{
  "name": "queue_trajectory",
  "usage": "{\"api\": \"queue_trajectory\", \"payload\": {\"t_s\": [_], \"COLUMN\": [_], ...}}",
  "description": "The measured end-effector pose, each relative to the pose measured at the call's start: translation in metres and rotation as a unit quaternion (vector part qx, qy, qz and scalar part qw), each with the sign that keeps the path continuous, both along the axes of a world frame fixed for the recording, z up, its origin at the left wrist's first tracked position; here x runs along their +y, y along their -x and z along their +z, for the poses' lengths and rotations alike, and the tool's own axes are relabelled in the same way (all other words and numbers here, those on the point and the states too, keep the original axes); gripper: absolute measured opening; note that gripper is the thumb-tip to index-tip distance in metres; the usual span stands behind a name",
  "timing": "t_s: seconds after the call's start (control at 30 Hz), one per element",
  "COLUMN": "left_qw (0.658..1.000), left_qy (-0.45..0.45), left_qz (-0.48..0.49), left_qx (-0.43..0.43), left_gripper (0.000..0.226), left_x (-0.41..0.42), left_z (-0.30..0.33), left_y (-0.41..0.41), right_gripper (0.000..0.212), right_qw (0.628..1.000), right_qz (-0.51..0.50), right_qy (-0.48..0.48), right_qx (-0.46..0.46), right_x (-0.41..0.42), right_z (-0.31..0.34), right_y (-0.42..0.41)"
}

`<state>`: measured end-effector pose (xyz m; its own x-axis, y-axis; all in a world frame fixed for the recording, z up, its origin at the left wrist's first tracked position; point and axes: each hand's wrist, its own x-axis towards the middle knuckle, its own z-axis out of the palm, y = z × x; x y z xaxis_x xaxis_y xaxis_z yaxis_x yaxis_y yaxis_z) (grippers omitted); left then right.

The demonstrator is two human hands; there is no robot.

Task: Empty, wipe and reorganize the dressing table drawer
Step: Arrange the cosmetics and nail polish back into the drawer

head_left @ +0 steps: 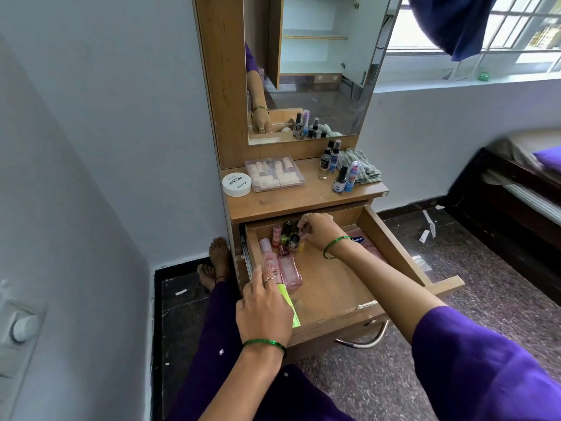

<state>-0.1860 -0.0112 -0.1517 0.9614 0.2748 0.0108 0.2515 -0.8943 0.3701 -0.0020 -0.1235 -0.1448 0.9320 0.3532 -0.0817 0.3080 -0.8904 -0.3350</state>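
The wooden drawer point(340, 287) of the dressing table is pulled out. At its back left stand several small nail polish bottles point(287, 235), with two pink bottles point(290, 270) lying in front of them. My right hand point(318, 230) reaches into the back of the drawer, its fingertips pinching one small bottle among the cluster. Near the drawer's front left corner my left hand point(264, 308) rests over a green paper slip point(291, 308); whether it grips the slip is unclear. A pink Vaseline pack point(361, 240) lies behind my right wrist.
On the tabletop point(303, 199) sit a white round tub point(236, 184), a clear case of cosmetics point(274, 174), several small bottles point(337, 168) and a folded cloth point(361, 167). A bed point(522, 183) stands at the right. My feet point(214, 262) lie left of the drawer.
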Motion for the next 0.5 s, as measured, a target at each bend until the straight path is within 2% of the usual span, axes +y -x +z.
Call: {"api": "queue_trajectory", "payload": {"t_s": [0.13, 0.33, 0.5], "left_qw": [1.000, 1.000, 1.000], "left_qy": [0.001, -0.006, 0.008], "left_qz": [0.007, -0.023, -0.014], "left_qx": [-0.002, -0.010, 0.001], "left_gripper": [0.053, 0.043, 0.049], "left_x": [-0.001, -0.004, -0.001], "left_z": [0.002, 0.007, 0.001], "left_y": [0.000, -0.006, -0.001], "right_gripper": [0.027, 0.018, 0.021], "right_qw": [0.999, 0.990, 0.963], "right_qz": [0.017, 0.020, -0.056], "right_qy": [-0.026, -0.061, -0.136], "right_qx": [-0.010, -0.122, -0.225], "right_x": [-0.007, -0.040, -0.065], "right_z": [0.019, 0.077, 0.120], "right_y": [0.005, 0.003, -0.020]}}
